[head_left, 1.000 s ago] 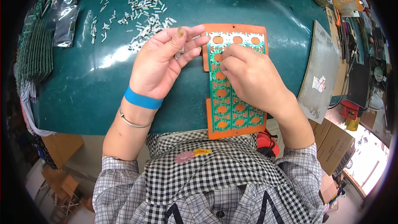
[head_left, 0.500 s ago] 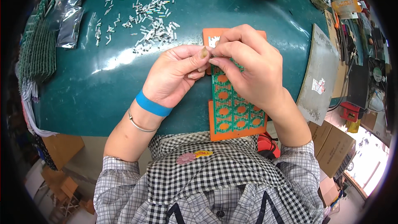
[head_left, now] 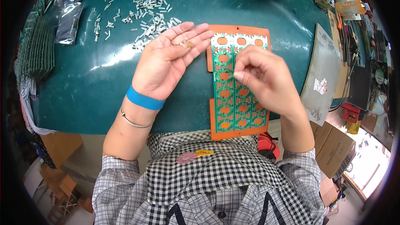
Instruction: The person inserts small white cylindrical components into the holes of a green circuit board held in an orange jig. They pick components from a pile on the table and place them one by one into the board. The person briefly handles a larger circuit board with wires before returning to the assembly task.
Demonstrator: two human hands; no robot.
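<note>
Since your left hand (head_left: 164, 58) is turned palm up, its load: a few small pale bits (head_left: 182, 43), apparently resting by the thumb tip, too blurred to count.
Left fingers: stretched out wide, thumb laid across them, tips beside the tray's eleven o'clock corner; contact there cannot be told.
Right hand (head_left: 267, 77): over the board, covering parts of its middle and right columns.
Right fingers: drawn narrow, thumb near forefinger; whether they meet or hold a bit, I cannot tell.
Green board (head_left: 233, 93): lying on the orange tray (head_left: 229, 136), its white row at twelve o'clock.
Loose heap (head_left: 154, 4): on the desk (head_left: 183, 108) at ten o'clock from the board, well apart from it.
Metal sheet (head_left: 314, 75): three o'clock from the board.
Spill risk: tilting your left palm or lifting its thumb could let bits drop onto the board or desk.
Slip risk: anything so small could skid or twist from a pinch that is too light or off-centre.
Brush risk: your right hand hangs low over the board, so a dipped knuckle could nudge whatever sits beneath.
Edge risk: the tray's six o'clock end reaches the desk's near edge, so leaning forward could shift both tray and board.
</note>
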